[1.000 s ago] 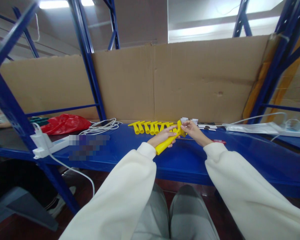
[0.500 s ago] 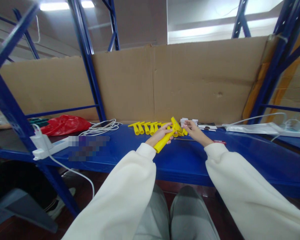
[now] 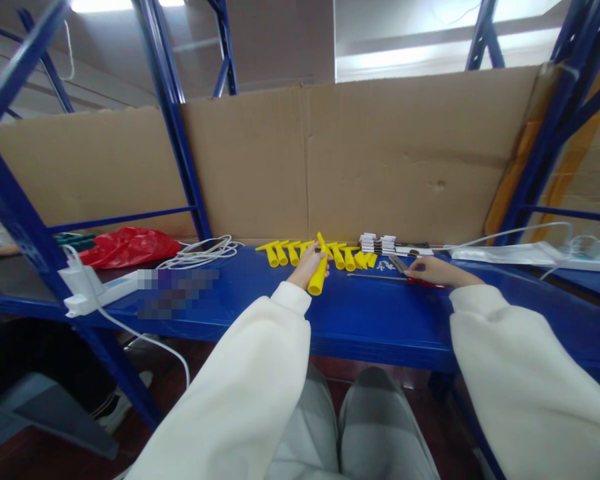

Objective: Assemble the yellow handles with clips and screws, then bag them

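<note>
My left hand (image 3: 307, 265) is wrapped round the hollow handle of a yellow T-shaped plastic scraper (image 3: 318, 277), its round end towards me and its head pointing away. My right hand (image 3: 427, 271) is low over the blue shelf, fingers pinched at the near end of a slim grey tool (image 3: 397, 263). A red thing (image 3: 433, 285) shows partly under that hand. Behind my left hand lies a row of several similar yellow scrapers (image 3: 281, 255), with small yellow wedge pieces (image 3: 364, 260) at its right end. A thin rod (image 3: 375, 276) lies left of my right hand.
White packs (image 3: 377, 243) are stacked against the cardboard wall (image 3: 380, 160). Small whitish bits (image 3: 386, 265) lie before them. Left are a coiled white cable (image 3: 207, 252), a power strip (image 3: 107, 291) and a red bag (image 3: 133, 247). Blue uprights (image 3: 183, 147) frame the shelf (image 3: 375, 320).
My right hand has left the yellow scraper and moved right, down to the grey tool. My left hand has shifted slightly left and turned the scraper so its handle end faces me.
</note>
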Demonstrator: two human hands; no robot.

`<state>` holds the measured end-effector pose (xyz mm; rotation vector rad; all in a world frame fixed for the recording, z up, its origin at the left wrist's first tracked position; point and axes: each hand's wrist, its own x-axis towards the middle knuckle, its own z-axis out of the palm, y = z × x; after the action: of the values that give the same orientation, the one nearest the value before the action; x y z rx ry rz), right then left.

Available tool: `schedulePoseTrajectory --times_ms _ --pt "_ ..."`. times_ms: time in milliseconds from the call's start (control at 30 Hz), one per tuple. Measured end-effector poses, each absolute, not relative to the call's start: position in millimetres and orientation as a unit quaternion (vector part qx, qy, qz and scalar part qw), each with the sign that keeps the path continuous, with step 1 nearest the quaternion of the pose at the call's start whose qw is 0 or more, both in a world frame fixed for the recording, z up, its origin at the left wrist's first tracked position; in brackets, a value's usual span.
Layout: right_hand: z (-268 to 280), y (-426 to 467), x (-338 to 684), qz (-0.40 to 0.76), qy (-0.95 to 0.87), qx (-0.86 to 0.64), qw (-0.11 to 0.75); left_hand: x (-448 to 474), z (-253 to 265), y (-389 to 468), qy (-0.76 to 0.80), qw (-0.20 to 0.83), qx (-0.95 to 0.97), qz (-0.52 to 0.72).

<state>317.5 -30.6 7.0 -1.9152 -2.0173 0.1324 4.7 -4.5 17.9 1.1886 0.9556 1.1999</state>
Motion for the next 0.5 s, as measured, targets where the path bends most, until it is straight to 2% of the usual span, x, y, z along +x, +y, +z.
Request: schedulePoseTrajectory --times_ms 267,500 --pt "6 -33 321 0.11 -0.729 -0.661 0.137 5 7 1 0.453 0.531 0.537 0.474" --pt "0 -29 321 0.096 -0.737 -0.654 0.139 5 3 1 0.471 0.52 0.55 0.453"
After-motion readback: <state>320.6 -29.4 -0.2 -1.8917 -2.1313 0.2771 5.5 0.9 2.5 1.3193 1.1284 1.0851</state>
